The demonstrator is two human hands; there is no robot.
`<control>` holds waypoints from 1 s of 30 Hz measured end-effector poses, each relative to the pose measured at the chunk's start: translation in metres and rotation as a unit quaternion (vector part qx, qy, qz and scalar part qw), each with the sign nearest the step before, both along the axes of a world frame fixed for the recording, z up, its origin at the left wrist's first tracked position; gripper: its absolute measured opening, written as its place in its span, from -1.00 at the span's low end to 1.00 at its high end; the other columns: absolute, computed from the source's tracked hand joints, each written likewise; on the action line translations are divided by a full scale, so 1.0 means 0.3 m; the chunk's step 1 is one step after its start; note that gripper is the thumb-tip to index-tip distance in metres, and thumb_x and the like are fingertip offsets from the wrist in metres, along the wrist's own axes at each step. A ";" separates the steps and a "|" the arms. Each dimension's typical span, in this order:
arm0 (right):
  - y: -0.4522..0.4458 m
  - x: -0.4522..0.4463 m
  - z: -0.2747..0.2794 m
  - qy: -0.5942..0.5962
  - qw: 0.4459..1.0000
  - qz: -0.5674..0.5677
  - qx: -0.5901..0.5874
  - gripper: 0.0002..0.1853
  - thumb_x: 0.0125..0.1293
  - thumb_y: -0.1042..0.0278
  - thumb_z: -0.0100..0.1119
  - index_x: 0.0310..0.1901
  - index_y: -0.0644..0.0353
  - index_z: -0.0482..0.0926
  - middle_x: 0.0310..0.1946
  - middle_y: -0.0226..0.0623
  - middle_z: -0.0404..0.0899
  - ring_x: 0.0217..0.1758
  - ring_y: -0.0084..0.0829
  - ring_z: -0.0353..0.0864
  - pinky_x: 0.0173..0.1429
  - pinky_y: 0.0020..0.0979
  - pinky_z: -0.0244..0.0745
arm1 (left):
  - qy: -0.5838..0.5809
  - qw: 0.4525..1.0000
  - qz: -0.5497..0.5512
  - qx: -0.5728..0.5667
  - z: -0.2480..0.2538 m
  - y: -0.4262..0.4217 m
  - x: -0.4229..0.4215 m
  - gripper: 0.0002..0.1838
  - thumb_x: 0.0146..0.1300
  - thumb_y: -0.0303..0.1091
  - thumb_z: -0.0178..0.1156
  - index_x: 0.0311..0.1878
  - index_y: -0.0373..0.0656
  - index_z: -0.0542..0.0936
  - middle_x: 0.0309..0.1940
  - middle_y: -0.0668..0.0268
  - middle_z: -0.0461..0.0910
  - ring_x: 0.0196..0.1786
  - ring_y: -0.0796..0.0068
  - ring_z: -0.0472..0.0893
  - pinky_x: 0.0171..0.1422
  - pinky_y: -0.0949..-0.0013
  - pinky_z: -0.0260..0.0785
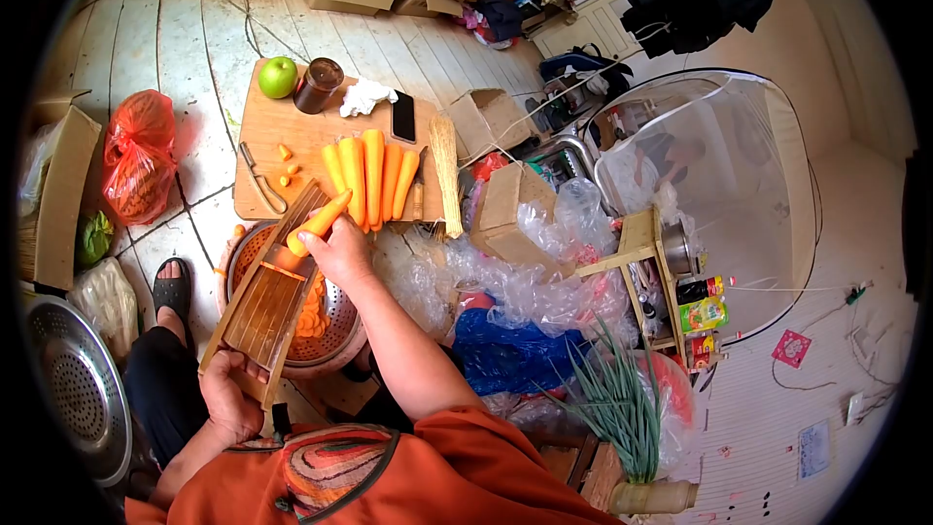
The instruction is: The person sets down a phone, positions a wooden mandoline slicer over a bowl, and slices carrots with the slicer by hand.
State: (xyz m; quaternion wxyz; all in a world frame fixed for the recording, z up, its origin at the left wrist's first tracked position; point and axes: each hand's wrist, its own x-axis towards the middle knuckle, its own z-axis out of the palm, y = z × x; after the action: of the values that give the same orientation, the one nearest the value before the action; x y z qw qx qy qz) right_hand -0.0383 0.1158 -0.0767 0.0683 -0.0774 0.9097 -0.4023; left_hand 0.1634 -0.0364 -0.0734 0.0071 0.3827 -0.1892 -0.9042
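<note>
My left hand point(231, 397) is closed around the near end of a wooden mandoline slicer point(255, 319), which slants away from me. On its upper half my right hand point(340, 251) grips a peeled carrot point(319, 223) close to the blade. Below the slicer, carrot slices point(313, 315) lie in a colander point(342, 323), partly hidden by the slicer. Several peeled carrots point(373, 175) lie side by side on the wooden board point(321, 148), with small carrot ends point(286, 152) to their left. A peeler-like knife point(260, 181) rests at the board's left edge, another knife point(419, 190) at its right.
A green apple point(278, 78), a dark drink glass point(319, 86), crumpled tissue point(367, 97) and a phone point(402, 117) sit on the board. A straw brush point(446, 175) lies beside it. At left are a red bag point(140, 157) and a metal colander point(78, 389); at right, green onions point(618, 408).
</note>
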 end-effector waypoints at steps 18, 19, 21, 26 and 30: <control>-0.039 0.182 0.082 0.038 0.994 0.097 -0.037 -0.61 0.07 0.39 0.33 -0.05 0.31 0.51 -0.11 -0.11 0.58 0.00 -0.19 0.57 0.15 -0.29 0.43 | -0.038 0.999 0.011 -0.026 0.027 -0.001 -0.002 -0.84 0.05 -0.47 -0.03 -0.25 -0.11 0.40 -0.57 0.39 0.27 -0.54 0.49 0.31 -0.45 0.38 0.29; -0.043 0.170 0.083 0.041 0.994 0.097 -0.038 -0.61 0.07 0.39 0.33 -0.05 0.31 0.51 -0.11 -0.11 0.58 0.00 -0.19 0.57 0.15 -0.29 0.43 | -0.031 0.999 0.014 -0.031 0.022 -0.002 -0.007 -0.84 0.05 -0.47 -0.03 -0.25 -0.11 0.40 -0.58 0.39 0.27 -0.55 0.49 0.31 -0.45 0.39 0.29; -0.052 0.162 0.089 0.029 0.994 0.093 -0.048 -0.60 0.06 0.39 0.34 -0.05 0.30 0.51 -0.12 -0.12 0.58 -0.01 -0.19 0.58 0.14 -0.29 0.43 | -0.026 0.999 0.015 -0.036 0.022 -0.010 -0.014 -0.84 0.05 -0.46 -0.03 -0.25 -0.12 0.40 -0.59 0.38 0.26 -0.56 0.48 0.31 -0.45 0.38 0.29; -0.044 0.168 0.075 0.017 0.995 0.090 -0.049 -0.61 0.06 0.39 0.34 -0.04 0.27 0.53 -0.12 -0.11 0.59 0.00 -0.20 0.58 0.14 -0.29 0.43 | -0.009 0.999 0.008 -0.036 -0.001 -0.004 -0.016 -0.84 0.03 -0.48 -0.03 -0.26 -0.09 0.37 -0.57 0.40 0.24 -0.57 0.49 0.29 -0.46 0.38 0.29; -0.047 0.184 0.094 0.028 0.995 0.099 -0.019 -0.61 0.07 0.39 0.34 -0.04 0.28 0.53 -0.13 -0.12 0.58 -0.01 -0.22 0.58 0.14 -0.31 0.43 | -0.013 0.999 0.011 -0.037 -0.009 -0.001 -0.007 -0.84 0.04 -0.46 -0.03 -0.26 -0.14 0.39 -0.61 0.36 0.25 -0.60 0.46 0.30 -0.47 0.37 0.30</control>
State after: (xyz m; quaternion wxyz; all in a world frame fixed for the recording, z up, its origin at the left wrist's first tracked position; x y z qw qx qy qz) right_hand 0.0171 0.1017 -0.0484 0.0808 -0.1793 0.8911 -0.4089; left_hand 0.1612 -0.0368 -0.0762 0.0284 0.3962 -0.2182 -0.8914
